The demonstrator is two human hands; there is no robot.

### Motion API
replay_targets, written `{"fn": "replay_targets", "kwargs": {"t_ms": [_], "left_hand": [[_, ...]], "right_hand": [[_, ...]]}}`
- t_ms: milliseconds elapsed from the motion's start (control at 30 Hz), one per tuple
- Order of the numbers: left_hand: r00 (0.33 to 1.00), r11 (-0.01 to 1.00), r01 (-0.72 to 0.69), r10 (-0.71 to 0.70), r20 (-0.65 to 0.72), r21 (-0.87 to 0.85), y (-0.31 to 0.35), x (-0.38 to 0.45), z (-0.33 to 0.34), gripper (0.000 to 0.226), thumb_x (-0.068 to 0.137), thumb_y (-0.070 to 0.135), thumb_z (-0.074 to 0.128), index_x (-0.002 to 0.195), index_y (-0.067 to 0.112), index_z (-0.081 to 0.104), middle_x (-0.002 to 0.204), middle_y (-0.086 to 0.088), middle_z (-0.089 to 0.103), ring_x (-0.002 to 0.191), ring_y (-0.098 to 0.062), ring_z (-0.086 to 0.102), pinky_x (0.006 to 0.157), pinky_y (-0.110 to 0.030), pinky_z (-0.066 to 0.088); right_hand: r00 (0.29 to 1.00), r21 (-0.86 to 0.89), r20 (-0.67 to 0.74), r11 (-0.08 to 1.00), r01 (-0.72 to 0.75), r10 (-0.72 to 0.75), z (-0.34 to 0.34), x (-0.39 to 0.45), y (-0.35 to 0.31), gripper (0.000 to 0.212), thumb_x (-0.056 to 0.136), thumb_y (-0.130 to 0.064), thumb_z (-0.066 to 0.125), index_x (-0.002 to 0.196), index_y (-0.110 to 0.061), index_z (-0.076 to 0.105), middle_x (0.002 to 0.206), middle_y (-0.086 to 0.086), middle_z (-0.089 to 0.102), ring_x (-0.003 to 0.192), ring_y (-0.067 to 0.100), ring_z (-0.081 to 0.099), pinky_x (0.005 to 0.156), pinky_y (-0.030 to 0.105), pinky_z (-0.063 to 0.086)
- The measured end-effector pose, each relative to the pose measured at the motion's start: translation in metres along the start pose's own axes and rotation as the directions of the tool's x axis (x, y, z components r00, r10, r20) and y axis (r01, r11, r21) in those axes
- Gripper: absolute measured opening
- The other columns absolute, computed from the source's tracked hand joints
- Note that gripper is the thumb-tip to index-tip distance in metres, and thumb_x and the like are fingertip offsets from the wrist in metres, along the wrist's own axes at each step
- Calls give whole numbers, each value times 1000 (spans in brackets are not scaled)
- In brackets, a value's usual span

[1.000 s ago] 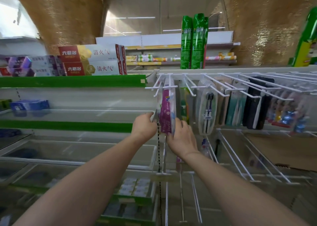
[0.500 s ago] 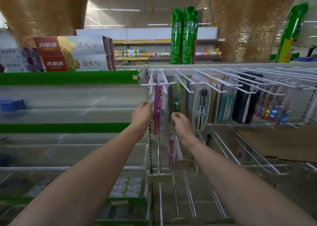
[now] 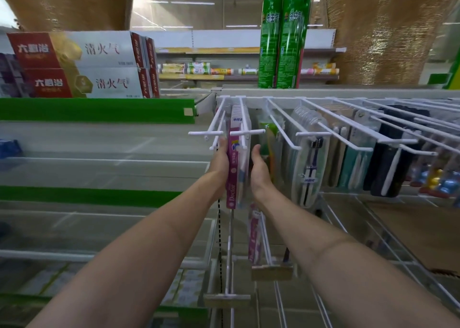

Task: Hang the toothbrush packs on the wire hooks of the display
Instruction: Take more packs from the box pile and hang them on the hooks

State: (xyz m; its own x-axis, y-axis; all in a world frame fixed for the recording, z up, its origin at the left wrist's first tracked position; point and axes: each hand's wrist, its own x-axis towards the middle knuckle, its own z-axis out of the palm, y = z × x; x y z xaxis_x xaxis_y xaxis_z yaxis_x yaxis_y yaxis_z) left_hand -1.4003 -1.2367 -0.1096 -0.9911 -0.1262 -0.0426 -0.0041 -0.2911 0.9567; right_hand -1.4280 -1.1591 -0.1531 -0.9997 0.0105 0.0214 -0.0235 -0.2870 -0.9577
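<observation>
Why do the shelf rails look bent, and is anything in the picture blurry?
Head view: the wide lens bows the green shelf rail and wire hooks; edges and lower shelves are smeared, but the purple toothbrush pack beside the left hand stays fairly sharp; ceiling lights glare off the far background.

both bare forearms reach forward and up. left hand lies flat, fingers straight; right hand is relaxed, thumb raised, holding nothing.

The pink toothbrush pack reads "Doctor"; toothpaste boxes read "清火气".
</observation>
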Motion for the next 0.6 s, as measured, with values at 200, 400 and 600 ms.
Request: {"fn": "replay_targets", "kwargs": {"t_ms": [200,400,600], "left_hand": [[1000,983,28,-29,-2,-183,-20,6,6,50,106,55,39,96,24,77,81,3,80,88,-15,71,71,-28,50],[999,983,36,-35,4,-178,-15,2,8,51,106,54,38,101,22,78,86,-1,80,95,-21,71,80,-32,52],[998,990,62,-64,-12,-125,-8,-9,3,50,108,52,38,96,21,75,71,1,78,85,-20,69,76,-32,54]], "right_hand": [[997,168,47,984,-60,53,8,-6,-6,66,99,-68,35,127,-21,71,118,7,74,115,24,65,105,38,47],[995,243,88,967,-75,55,5,-4,-8,59,102,-63,32,107,-22,75,96,1,78,100,20,68,81,30,52],[997,201,70,978,-55,42,4,-15,-7,62,101,-64,32,119,-20,73,107,7,76,105,24,69,84,31,54]]}}
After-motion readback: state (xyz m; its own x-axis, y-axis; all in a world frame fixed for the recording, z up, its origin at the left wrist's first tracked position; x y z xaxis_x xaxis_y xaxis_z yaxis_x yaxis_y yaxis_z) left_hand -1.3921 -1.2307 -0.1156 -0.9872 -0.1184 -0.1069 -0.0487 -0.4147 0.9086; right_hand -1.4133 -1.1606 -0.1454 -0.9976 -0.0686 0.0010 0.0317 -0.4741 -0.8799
